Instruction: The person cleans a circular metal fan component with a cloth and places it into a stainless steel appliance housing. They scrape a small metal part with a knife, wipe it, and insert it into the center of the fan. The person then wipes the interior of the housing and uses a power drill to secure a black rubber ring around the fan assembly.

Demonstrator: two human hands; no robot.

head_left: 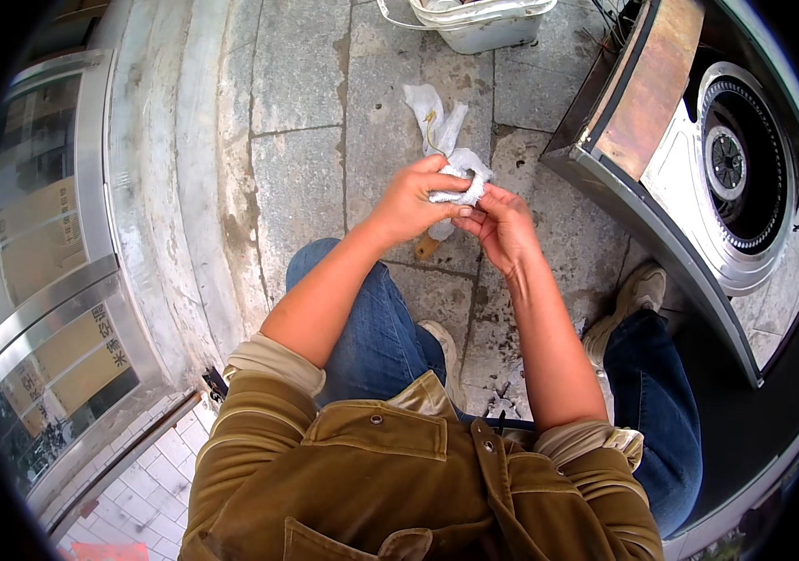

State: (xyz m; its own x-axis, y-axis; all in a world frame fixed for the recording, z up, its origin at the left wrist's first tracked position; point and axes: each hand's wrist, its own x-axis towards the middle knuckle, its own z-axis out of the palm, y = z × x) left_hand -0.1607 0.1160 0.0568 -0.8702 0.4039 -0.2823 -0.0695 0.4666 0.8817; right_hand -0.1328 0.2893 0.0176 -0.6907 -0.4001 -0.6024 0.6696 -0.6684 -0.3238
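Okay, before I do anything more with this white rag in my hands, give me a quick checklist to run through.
1. Left hand grips the white rag: ok.
2. Right hand on the rag's lower edge: ok, its fingers pinch it.
3. Rag's loose end off the stone paving: cannot tell, it trails away beyond the hands.
4. Wooden handle below the hands held securely: cannot tell, mostly hidden.
5. Burner unit apart from the hands: ok.
6. White tub apart from the rag: ok.
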